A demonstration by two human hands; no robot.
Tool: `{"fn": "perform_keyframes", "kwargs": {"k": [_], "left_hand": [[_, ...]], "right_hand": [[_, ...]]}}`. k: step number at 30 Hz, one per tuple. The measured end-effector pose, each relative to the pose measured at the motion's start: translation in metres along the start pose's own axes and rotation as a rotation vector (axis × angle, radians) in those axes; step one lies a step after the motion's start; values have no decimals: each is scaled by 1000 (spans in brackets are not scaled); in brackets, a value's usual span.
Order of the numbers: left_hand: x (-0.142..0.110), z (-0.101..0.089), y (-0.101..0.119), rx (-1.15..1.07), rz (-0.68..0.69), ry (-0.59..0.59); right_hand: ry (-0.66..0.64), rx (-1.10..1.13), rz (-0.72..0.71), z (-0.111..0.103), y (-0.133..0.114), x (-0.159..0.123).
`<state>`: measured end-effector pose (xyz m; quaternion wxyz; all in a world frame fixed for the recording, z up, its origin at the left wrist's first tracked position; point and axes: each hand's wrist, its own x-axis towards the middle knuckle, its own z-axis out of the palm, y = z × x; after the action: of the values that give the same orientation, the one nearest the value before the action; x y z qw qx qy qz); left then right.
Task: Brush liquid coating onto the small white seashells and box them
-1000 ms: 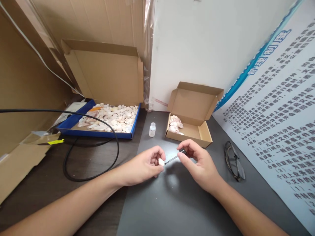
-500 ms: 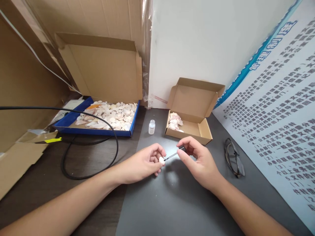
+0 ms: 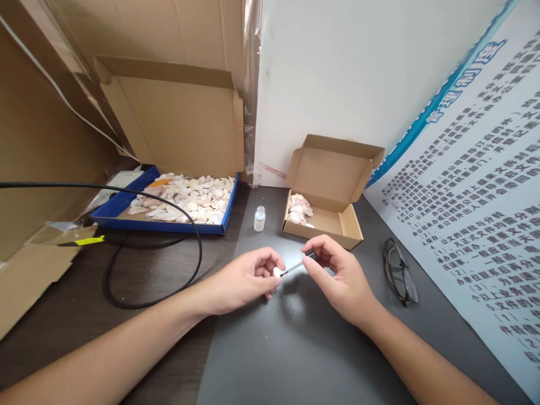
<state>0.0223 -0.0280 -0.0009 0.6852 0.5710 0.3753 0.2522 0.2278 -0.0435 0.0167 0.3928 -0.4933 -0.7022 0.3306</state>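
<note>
Between the fingertips of my left hand [image 3: 257, 277] is a small white seashell [image 3: 278, 272]. My right hand [image 3: 335, 275] pinches the dark handle of a thin applicator brush [image 3: 295, 266], slanting down to the left. Its dark tip meets the shell or lies right against it. Beyond my hands a small glass bottle [image 3: 260, 219] stands upright without a cap, holding clear or whitish contents; its label is too small to read.
A blue-sided box [image 3: 198, 228] full of seashells stands at the back left, lid raised. An open cardboard box [image 3: 352, 225] holds several larger shells. Glasses [image 3: 400, 275] lie on the right. A black cable [image 3: 198, 270] loops at left. A printed poster [image 3: 472, 185] borders the right.
The shell has turned slightly in my left fingers, and the brush tip has shifted a little against it. The bottle and boxes stay where they were.
</note>
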Motion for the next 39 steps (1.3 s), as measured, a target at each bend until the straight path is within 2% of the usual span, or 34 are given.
{"fn": "perform_keyframes", "kwargs": {"k": [7,13,22,29,34,39], "left_hand": [[0,0,-1,-5,-12,3],[0,-1,1,-30,19,7],[-5,3,9,-42,-18,0],[-3,2,6,-52,-11,19],[-3,1,2,-169,-30,3],[-7,3,9,-353,-80,33]], "right_hand": [[47,-8,-3,-2,0,0],[13,-16,-11,-2,0,2],[24,-20,-37,-4,-2,-1],[12,-11,-50,-2,-2,-2],[21,-6,-37,0,-2,-1],[50,-25,-22,-1,-3,0]]}}
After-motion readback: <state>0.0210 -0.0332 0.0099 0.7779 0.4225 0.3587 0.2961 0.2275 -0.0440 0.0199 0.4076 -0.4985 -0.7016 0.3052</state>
